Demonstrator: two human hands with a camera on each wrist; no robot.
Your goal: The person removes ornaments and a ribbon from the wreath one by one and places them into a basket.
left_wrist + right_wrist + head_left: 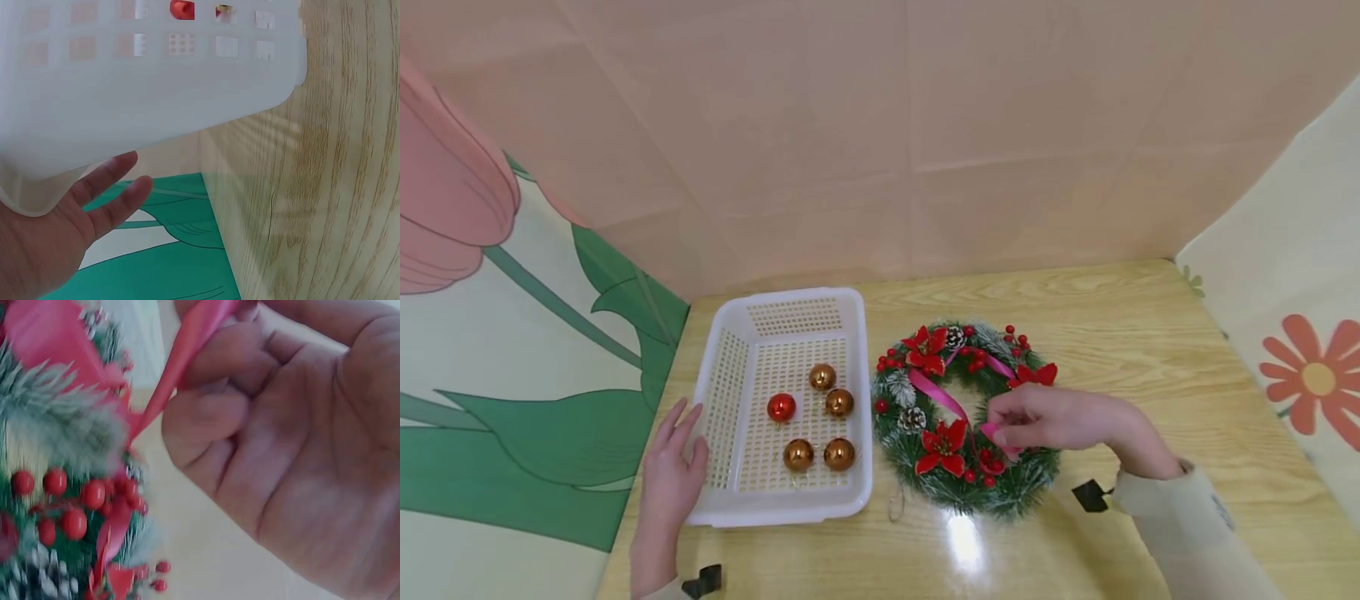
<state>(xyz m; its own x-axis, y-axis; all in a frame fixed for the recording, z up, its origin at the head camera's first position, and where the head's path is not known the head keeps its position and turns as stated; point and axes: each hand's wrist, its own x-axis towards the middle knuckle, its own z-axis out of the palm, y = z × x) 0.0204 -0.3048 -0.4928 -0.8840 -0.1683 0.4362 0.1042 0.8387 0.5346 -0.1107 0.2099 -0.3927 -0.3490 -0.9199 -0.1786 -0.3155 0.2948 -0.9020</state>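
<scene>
A green wreath (1007, 492) with red poinsettias, berries and pinecones lies flat on the table. Over its right side, my right hand (1060, 417) pinches a pink ribbon (942, 395) that winds round the wreath. In the right wrist view the ribbon (178, 369) runs taut from the curled fingers (209, 419) down to the greenery. My left hand (672, 479) is at the left rim of a white plastic basket (778, 510), fingers extended along its outside. The left wrist view shows two fingers (122, 200) spread below the basket's rim.
Inside the basket sit a red ball ornament (782, 407) and several bronze ones, such as one near the front (839, 454). A thin looped string (896, 505) lies between basket and wreath. Printed walls enclose the wooden table (1120, 333) at the back and both sides.
</scene>
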